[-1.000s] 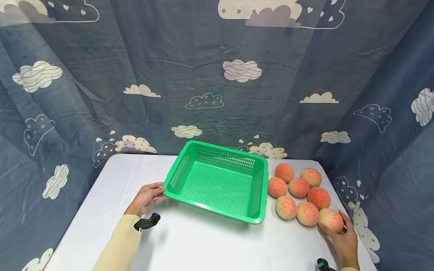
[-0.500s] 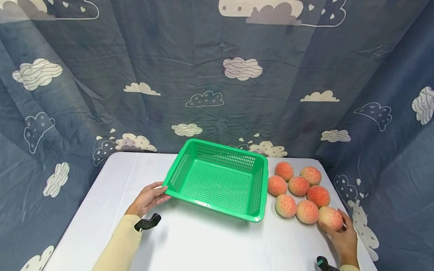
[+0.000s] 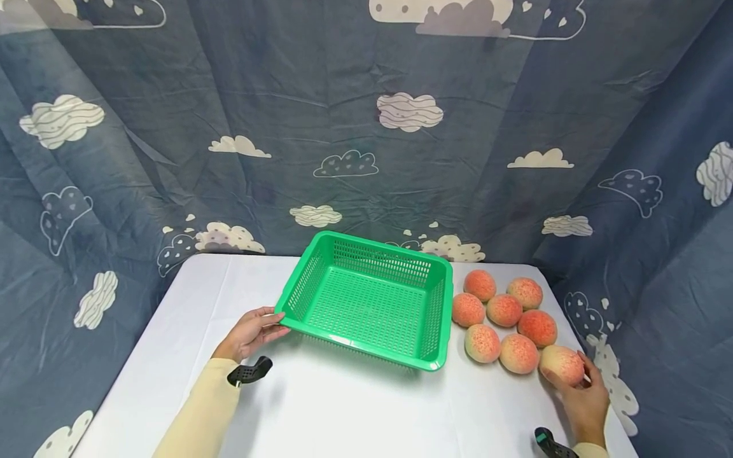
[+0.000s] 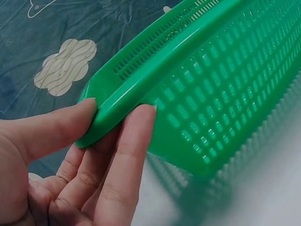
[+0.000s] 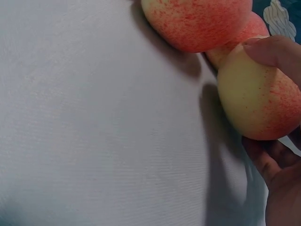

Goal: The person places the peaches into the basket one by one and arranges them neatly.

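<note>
A green perforated plastic basket [image 3: 366, 312] stands on the white table, its inside bare. My left hand [image 3: 254, 334] pinches the rim at its near left corner; in the left wrist view the thumb lies on top and the fingers [image 4: 134, 136] sit under the lip. At the right, my right hand [image 3: 584, 401] grips a pale yellow and pink peach [image 3: 562, 364], the nearest of the group. The right wrist view shows the thumb on one side of this peach [image 5: 254, 99] and fingers curled round the other.
Several more peaches [image 3: 504, 310] lie clustered between the basket and the table's right edge. White cloth [image 3: 355, 413] covers the table. A dark blue curtain [image 3: 343, 127] with cloud prints hangs behind and at both sides.
My right hand has shifted slightly right with the gripped peach, opening a small gap to the neighbouring peach. The left hand keeps its hold on the basket rim. The head view has tilted slightly.
</note>
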